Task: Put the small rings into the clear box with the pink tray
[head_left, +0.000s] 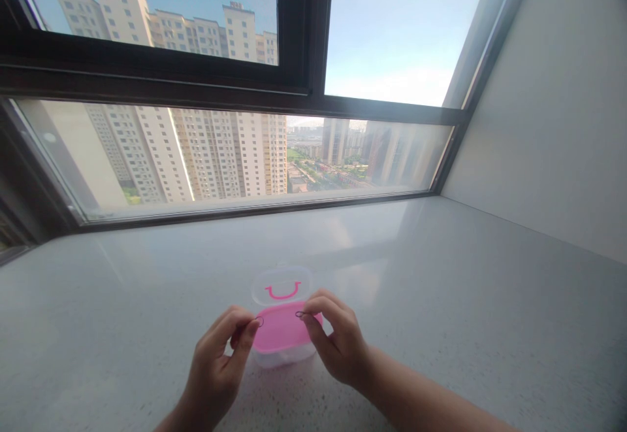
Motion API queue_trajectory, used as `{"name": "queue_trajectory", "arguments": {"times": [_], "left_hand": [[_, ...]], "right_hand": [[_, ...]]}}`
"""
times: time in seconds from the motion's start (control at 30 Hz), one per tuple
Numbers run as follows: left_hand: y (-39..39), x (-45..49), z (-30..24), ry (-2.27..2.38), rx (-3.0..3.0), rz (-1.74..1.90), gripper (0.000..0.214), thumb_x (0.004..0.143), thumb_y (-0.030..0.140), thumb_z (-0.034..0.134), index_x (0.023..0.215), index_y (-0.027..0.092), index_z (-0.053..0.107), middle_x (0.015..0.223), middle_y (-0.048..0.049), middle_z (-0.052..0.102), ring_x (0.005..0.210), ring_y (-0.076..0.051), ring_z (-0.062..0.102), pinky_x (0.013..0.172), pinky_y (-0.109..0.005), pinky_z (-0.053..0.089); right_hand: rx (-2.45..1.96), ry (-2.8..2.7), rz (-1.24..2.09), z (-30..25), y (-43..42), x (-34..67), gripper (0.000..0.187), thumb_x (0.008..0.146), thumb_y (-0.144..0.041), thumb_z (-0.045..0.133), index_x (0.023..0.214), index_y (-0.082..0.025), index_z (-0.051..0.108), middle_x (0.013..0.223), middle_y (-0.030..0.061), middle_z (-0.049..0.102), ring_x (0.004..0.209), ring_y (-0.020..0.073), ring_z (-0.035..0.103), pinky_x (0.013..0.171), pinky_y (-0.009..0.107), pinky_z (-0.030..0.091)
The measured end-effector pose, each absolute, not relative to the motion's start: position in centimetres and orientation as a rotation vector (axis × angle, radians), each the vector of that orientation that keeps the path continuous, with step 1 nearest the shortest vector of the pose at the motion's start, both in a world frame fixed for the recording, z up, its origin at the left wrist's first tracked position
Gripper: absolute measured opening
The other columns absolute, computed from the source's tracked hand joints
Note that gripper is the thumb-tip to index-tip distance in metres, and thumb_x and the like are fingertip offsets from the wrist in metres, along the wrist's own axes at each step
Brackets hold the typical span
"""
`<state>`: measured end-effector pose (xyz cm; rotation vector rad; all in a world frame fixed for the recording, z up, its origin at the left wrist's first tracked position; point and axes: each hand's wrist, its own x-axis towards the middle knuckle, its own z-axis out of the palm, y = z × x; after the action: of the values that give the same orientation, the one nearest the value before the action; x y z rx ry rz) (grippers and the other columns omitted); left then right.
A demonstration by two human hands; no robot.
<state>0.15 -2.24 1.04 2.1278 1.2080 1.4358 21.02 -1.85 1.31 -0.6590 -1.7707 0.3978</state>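
Between the thumb and index finger of my left hand (220, 353) is a thin, dark wire-like ring (260, 321). Another small dark loop (299, 314), narrower in outline, is pinched by the fingertips of my right hand (337, 337). What kind of things these two are is too small to tell. Both hands are over a plastic box (287, 357) with a clear lower body, one at each side. A pink tray or inner cover (281, 334) fills its top. Behind it, a clear oval lid (259, 291) bears a pink handle (283, 296).
The box stands on a pale speckled stone sill (470, 327). A dark-framed window (235, 95) runs along the back, with tall buildings outside. A white wall (553, 112) bounds the sill on the right.
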Motion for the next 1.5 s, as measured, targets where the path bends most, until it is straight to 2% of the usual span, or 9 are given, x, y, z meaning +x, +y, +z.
{"name": "queue_trajectory", "arguments": {"times": [0.63,1.5], "left_hand": [[-2.44,0.51,0.86,1.125,1.958,1.481,0.018,0.089,0.022,0.051,0.072,0.02,0.056,0.068,0.0012,0.052,0.063,-0.014,0.05,0.061,-0.024,0.04],[-2.27,-0.05,0.89,1.113,2.136,1.423,0.016,0.09,0.018,0.048,0.075,0.019,0.053,0.069,0.0008,0.051,0.063,-0.014,0.05,0.059,-0.024,0.043]], "right_hand": [[-0.639,-1.76,0.388,1.41,-1.77,20.94,0.012,0.085,-0.008,0.048,0.086,-0.017,0.056,0.076,0.0048,0.055,0.072,0.0165,0.053,0.066,0.029,0.042],[-0.62,-1.769,0.365,1.7,-1.92,20.98,0.012,0.083,-0.007,0.05,0.084,-0.017,0.057,0.073,0.0043,0.055,0.069,0.0163,0.052,0.064,0.029,0.043]]}}
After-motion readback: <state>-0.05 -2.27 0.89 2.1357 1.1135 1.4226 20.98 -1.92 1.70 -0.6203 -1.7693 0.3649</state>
